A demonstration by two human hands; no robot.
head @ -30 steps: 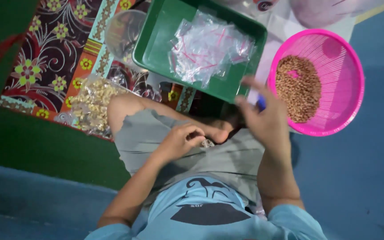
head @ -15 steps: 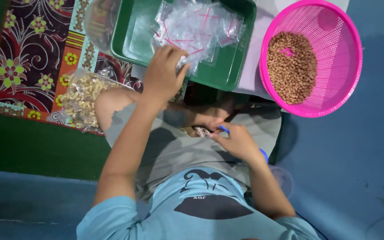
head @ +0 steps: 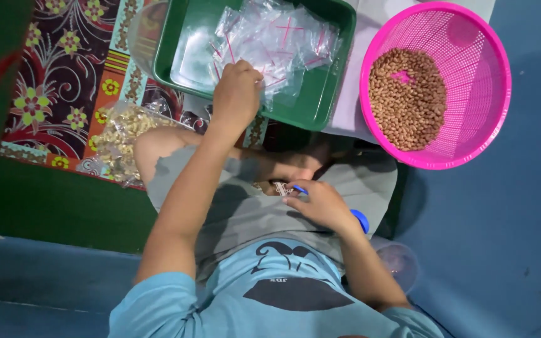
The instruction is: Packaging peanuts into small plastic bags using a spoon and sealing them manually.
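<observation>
My left hand [head: 236, 94] reaches forward into a green tray [head: 320, 106] and closes on the pile of small clear plastic bags [head: 277, 44] with red strips that lies in it. My right hand [head: 320, 203] rests low over my lap, fingers curled around a small blue-handled object [head: 300, 189] and a tiny clear packet [head: 280, 188]. To the right of the tray stands a pink mesh basket [head: 477, 81] holding brown peanuts [head: 408, 100]. I sit cross-legged in grey shorts and a light blue shirt.
A clear bag of pale nuts [head: 120, 141] lies by my left knee on a patterned floral mat [head: 64, 81]. A clear lidded container [head: 399, 263] with a blue lid [head: 360, 220] sits by my right hip. Blue floor surrounds the right side, green floor the left.
My left hand went from my lap forward into the tray of plastic bags. My right hand came down from beside the pink basket to my lap.
</observation>
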